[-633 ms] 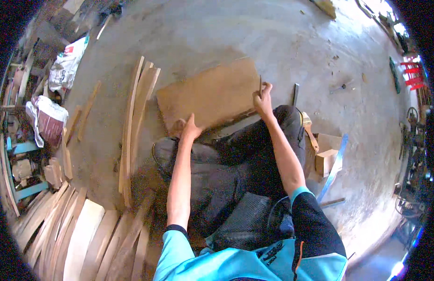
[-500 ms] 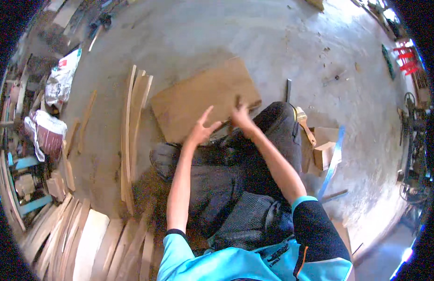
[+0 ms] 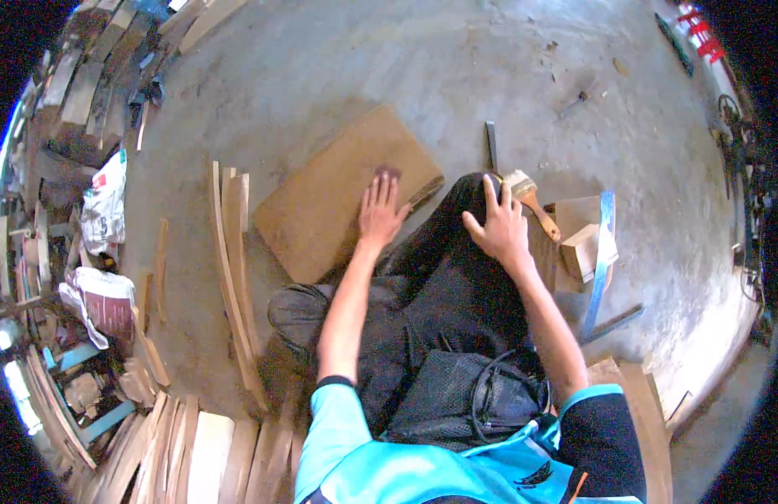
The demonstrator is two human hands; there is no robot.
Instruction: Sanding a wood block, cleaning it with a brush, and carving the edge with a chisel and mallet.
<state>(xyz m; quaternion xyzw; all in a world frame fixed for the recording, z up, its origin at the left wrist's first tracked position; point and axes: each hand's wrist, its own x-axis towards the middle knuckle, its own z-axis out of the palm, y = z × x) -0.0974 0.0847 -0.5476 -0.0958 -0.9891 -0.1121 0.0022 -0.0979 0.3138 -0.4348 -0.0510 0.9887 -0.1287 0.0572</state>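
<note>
A flat brown rectangular board [image 3: 322,202] lies tilted in front of my legs, its right corner close to my raised knee. My left hand [image 3: 382,214] rests on it with fingers stretched out and lying flat. A small dark reddish piece [image 3: 390,171] shows at those fingertips; its kind is unclear. Over my right knee, my right hand [image 3: 500,228] is open with fingers spread and nothing in them. Just beyond the right fingers is a paintbrush [image 3: 531,204] with a wooden handle and pale bristles.
Long wooden strips [image 3: 232,277] lie left of the board. Right of my knee are a wooden block [image 3: 580,252], a blue-edged strip [image 3: 601,273] and a dark metal bar [image 3: 491,147]. Stacked planks [image 3: 208,454] and a purple-and-white sack [image 3: 103,302] line the left side.
My right hand has moved off the board, rightward to my knee, and its fingers have spread. My left hand has moved up and flattened onto the board. The view has shifted.
</note>
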